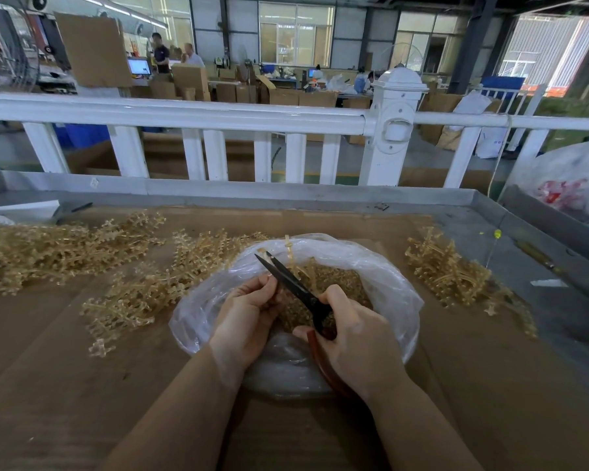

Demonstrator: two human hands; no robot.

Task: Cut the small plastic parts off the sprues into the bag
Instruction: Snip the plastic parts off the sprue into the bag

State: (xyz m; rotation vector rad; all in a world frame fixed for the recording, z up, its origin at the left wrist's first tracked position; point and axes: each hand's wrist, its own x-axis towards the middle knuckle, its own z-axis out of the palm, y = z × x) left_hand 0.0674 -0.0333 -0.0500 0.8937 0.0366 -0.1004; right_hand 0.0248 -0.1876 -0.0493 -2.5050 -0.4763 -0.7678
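A clear plastic bag [385, 280] lies open in the middle of the cardboard-covered table, with a heap of small amber cut parts [340, 283] inside. My left hand [249, 317] holds an amber sprue [291, 256] upright over the bag. My right hand [354, 341] grips black scissors [289, 278] with reddish handles; the blades are slightly apart and point up-left beside the sprue.
Piles of amber sprues lie on the left [48, 249], in the centre-left [157, 287] and on the right [456, 273]. A white fence [218, 120] runs behind the metal-rimmed table [286, 195]. A large white sack [572, 178] sits far right.
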